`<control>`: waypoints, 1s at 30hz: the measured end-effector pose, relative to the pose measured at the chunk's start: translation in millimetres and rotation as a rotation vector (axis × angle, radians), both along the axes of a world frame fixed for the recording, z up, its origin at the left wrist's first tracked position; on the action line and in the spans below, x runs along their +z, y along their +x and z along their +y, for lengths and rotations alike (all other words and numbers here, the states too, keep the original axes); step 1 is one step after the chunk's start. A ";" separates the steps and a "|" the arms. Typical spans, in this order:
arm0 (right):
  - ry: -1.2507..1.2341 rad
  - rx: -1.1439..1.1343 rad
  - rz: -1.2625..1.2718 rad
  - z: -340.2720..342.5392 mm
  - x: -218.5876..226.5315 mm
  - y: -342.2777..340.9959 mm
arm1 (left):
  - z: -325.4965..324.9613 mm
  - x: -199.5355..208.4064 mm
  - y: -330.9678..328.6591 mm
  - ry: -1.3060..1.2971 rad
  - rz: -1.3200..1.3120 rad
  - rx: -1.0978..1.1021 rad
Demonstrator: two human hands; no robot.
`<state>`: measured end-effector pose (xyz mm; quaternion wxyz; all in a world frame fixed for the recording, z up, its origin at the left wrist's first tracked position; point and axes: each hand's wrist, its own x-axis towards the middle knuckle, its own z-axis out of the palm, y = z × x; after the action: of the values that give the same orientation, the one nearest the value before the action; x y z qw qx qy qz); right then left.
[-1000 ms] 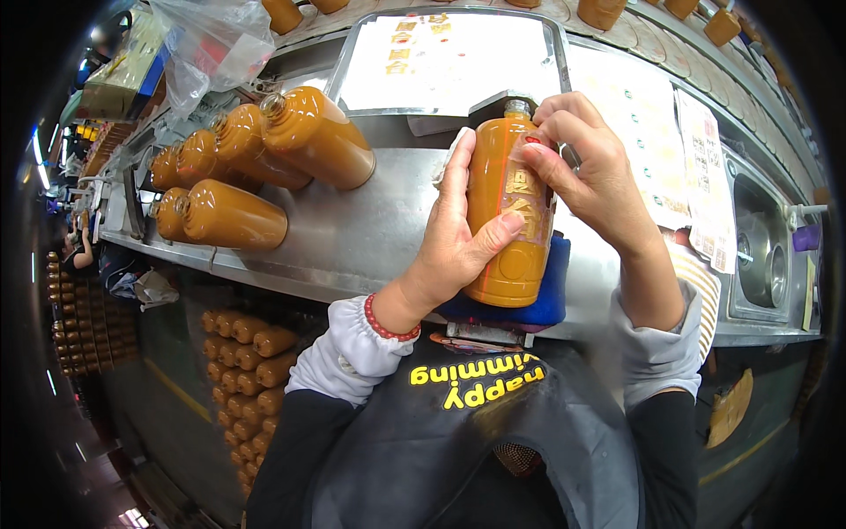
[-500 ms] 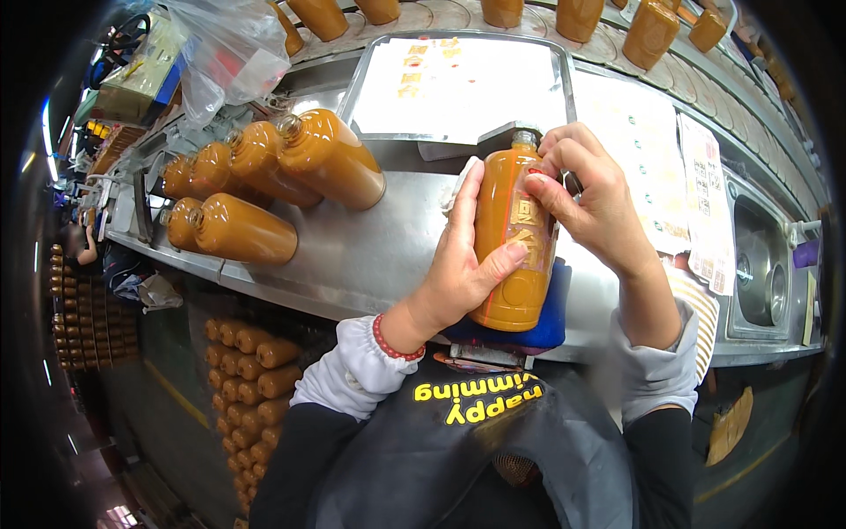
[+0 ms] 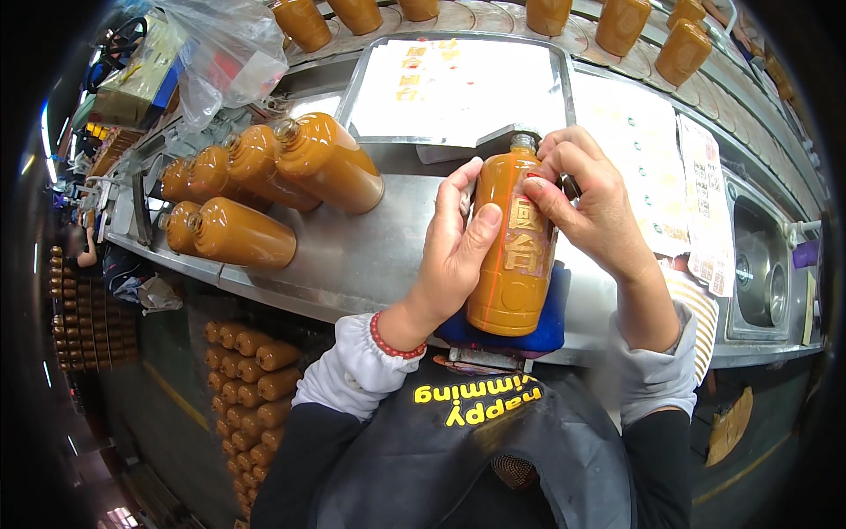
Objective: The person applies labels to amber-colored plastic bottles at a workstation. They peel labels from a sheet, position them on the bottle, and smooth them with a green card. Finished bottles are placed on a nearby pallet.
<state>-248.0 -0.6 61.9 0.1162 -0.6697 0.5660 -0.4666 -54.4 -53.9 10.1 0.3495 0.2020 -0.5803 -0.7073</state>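
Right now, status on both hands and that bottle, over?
Left hand gripping orange-brown bottle by its left side. Right hand at upper end of gold lettering. Bottle over blue pad. Nothing visible blocking either hand.

A steel bench holds a sink; yellow lines mark the dark floor; tube lights glow left.

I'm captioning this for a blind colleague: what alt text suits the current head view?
A person's left hand holds a glossy brown bottle at a metal counter while the right hand touches near the top of the gold lettering on its front. Similar bottles stand to the left; a metal tray with a white sheet lies beyond.
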 end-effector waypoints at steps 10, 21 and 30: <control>0.058 -0.007 -0.039 1.6 3.1 0.5 | -1.1 3.0 -6.6 -0.059 -0.017 0.022; 0.005 0.000 -0.005 -1.8 0.4 -1.6 | -1.2 1.5 -7.5 -0.060 -0.002 0.017; 0.012 0.007 -0.018 -2.4 -1.2 -1.4 | -2.3 -3.3 -6.6 -0.068 -0.009 0.030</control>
<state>-249.5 -2.9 60.7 0.1268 -0.6666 0.5653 -0.4690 -61.0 -56.1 6.8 0.3641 0.2016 -0.6025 -0.6810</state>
